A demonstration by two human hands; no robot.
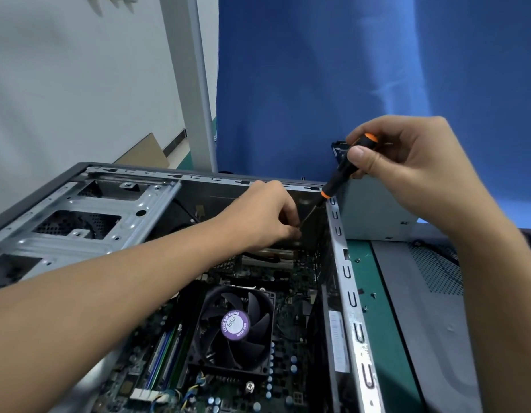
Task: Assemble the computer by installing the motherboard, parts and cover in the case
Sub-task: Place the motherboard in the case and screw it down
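Grey case point(344, 263) around motherboard point(291, 296) and fan point(234, 326); right hand point(407, 156) fingers point(362, 159) round screwdriver point(341, 171), left hand point(264, 216) fingers point(291, 231) pinching its tip.

The case point(347, 281) lies open on its side, the motherboard point(291, 293) in its floor with a dark fan point(234, 323) on it. The right hand point(407, 156) grips the black-and-orange screwdriver point(338, 180) by its handle, above the case's far right corner, shaft slanting down inside. The left hand point(264, 216) reaches in and pinches the shaft's lower end — the tip itself is hidden. Right of the case, on the green mat point(377, 323), lies a grey cover point(422, 293) — small screws point(374, 294) between them.
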